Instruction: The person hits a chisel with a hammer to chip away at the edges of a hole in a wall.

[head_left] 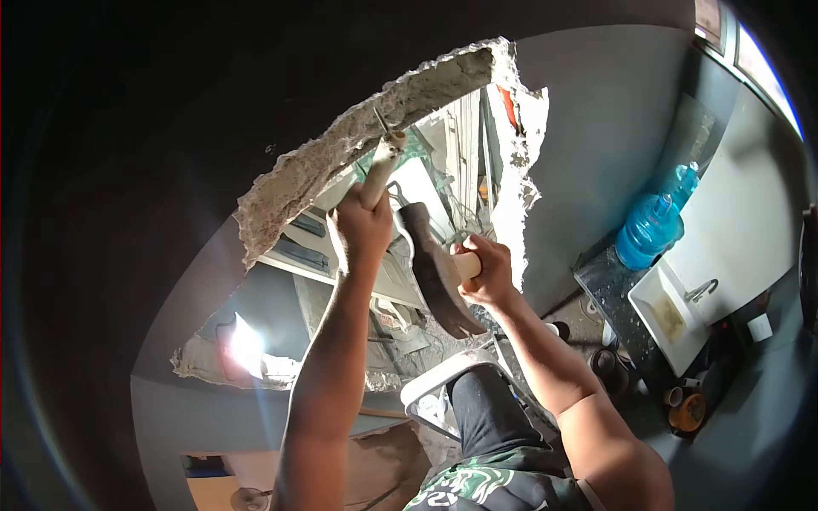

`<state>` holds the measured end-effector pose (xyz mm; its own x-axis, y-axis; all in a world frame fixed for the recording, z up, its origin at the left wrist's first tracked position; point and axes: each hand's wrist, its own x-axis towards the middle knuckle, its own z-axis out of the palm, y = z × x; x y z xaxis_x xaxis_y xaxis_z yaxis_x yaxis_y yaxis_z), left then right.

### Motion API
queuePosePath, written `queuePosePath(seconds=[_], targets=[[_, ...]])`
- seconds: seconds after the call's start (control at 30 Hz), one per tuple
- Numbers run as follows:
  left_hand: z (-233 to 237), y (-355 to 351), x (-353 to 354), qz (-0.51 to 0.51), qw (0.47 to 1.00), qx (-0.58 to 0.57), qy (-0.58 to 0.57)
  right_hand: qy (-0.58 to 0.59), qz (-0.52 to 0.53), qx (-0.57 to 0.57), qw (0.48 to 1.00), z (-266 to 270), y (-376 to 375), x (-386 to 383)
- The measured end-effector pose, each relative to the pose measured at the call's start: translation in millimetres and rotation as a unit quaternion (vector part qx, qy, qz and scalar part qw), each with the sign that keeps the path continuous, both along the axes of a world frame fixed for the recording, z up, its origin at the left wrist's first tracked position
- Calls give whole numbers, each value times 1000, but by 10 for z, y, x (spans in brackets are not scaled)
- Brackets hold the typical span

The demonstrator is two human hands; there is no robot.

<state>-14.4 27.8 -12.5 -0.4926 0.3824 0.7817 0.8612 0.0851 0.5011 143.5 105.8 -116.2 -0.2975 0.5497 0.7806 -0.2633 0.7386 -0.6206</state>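
Observation:
My left hand (362, 226) is raised and wrapped round a pale, thick rod (381, 166) with a thin metal spike (381, 119) at its upper end. The spike's tip is at the rough broken edge (332, 153) of a large wall opening; whether it touches cannot be made out. My right hand (488, 271) grips the pale handle of a claw hammer (430, 268). The dark hammer head stands below and to the right of my left hand, apart from the rod, its claw pointing down.
A lit work lamp (244, 345) shines at the left. Below me is a white-framed step or stool (426, 387). On the right are a dark speckled counter (609, 285), a white sink (652, 298) and blue water jugs (649, 230). Rubble and rods lie beyond the opening.

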Motion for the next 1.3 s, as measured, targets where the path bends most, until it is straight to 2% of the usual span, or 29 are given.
queuePosePath(seconds=[0.03,0.23,0.3,0.33,0.43,0.47,0.5,0.53,0.57,0.6,0.63,0.7,0.73,0.77,0.83,0.9,0.93,1.03,1.07,1.1,1.17,1.2,1.23,1.3], targets=[[100,-30,40,42,997,-56,24,-6,13,-30,999,-45,-28,6],[96,60,-204,48,995,-67,48,31,13,-53,998,11,-109,-9],[68,85,-244,36,998,-45,23,109,68,11,992,137,-94,-64],[58,86,-242,37,998,-47,21,141,52,10,989,188,-108,-163],[125,78,-185,68,995,-74,16,134,40,46,989,228,96,-429],[138,50,-155,69,994,-90,10,54,40,-42,997,271,136,-493],[160,47,-138,68,992,-104,7,-8,102,-89,991,183,259,-572],[127,72,-184,57,996,-69,16,-11,86,-82,993,205,220,-474],[177,104,-196,56,996,-63,22,-11,71,-69,995,243,167,-409],[168,100,-183,66,996,-62,17,57,83,-96,990,81,135,-510],[153,73,-126,74,995,-70,9,80,47,-38,995,175,64,-417],[179,91,-49,77,990,-100,-60,122,38,27,991,231,99,-424],[148,81,-74,55,993,-97,-40,6,47,-62,997,310,79,-402],[147,86,-102,33,995,-90,-17,-90,63,-103,989,285,155,-494],[159,76,-112,36,994,-104,-10,-43,21,-42,998,228,155,-440],[137,84,-104,88,987,-129,-31,3,48,-58,997,355,-9,-274],[165,75,0,34,997,-6,-65,15,23,-32,999,340,-27,-251],[72,139,-125,-17,998,9,-62,41,-12,30,999,352,144,-407],[157,88,-36,51,992,-101,-51,-59,37,-83,994,357,230,-490],[190,85,-33,44,991,-108,-62,-22,32,-55,998,255,365,-548],[161,111,-119,15,996,-81,-27,-43,-5,-63,997,439,173,-314],[123,121,-125,1,997,-29,-69,-6,31,-31,999,458,150,-240],[163,194,-83,10,991,11,-135,26,25,-29,999,475,86,-201],[200,121,16,0,987,-69,-147,45,-7,19,999,407,156,-232]])
